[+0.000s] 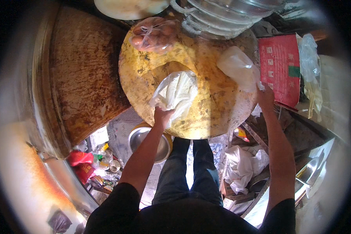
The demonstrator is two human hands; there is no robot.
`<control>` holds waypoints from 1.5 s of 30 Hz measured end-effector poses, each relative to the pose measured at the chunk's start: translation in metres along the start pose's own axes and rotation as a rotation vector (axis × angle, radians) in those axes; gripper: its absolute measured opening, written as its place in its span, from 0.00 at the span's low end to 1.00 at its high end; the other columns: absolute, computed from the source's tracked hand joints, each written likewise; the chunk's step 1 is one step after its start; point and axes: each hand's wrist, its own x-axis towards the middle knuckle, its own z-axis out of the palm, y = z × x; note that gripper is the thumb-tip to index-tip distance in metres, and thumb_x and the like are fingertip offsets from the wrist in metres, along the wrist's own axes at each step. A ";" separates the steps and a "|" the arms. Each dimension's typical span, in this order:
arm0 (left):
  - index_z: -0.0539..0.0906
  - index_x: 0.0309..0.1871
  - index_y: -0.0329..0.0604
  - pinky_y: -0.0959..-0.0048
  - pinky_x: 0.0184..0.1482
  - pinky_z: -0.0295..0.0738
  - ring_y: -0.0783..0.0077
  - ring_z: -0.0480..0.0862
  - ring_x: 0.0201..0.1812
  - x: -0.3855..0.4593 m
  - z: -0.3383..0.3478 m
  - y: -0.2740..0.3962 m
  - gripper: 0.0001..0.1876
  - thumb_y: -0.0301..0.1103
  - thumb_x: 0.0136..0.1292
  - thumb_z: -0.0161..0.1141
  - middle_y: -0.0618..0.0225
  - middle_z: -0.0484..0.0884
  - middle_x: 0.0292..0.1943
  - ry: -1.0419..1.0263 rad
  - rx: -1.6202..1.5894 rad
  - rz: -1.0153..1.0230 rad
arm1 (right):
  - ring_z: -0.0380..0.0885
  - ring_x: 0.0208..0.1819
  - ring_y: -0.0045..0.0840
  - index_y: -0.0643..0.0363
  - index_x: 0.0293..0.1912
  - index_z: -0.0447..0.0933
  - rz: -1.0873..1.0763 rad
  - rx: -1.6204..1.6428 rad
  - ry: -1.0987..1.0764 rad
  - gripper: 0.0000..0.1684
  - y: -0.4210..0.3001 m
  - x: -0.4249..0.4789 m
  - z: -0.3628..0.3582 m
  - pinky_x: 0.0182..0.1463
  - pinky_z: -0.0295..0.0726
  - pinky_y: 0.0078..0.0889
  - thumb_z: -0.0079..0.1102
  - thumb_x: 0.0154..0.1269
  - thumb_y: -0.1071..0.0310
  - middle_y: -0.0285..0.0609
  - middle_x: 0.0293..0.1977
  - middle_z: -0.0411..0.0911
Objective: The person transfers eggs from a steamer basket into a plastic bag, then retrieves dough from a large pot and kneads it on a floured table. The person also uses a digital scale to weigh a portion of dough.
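My left hand grips the near end of a clear plastic bag with something pale and powdery-looking in it, perhaps flour. That bag lies on a round, stained yellow tabletop. At the table's right edge, my right hand pinches the gathered end of a translucent white plastic bag, which spreads over the tabletop to the left. What this second bag contains cannot be made out. Farther back on the table sits a tied clear bag of brown eggs, apart from both hands.
Stacked metal steamer pots stand at the back. A red carton adjoins the table's right side, with plastic bags beside it. To the left is a worn brown wooden surface. Below are a metal basin, litter and a white sack.
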 end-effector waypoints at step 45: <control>0.58 0.69 0.45 0.49 0.57 0.69 0.62 0.76 0.57 -0.141 0.194 0.227 0.41 0.65 0.63 0.52 0.64 0.70 0.63 -1.121 -0.714 -0.612 | 0.83 0.43 0.32 0.64 0.50 0.77 0.557 0.835 -0.045 0.22 -0.020 -0.357 0.000 0.47 0.79 0.30 0.66 0.60 0.60 0.50 0.42 0.82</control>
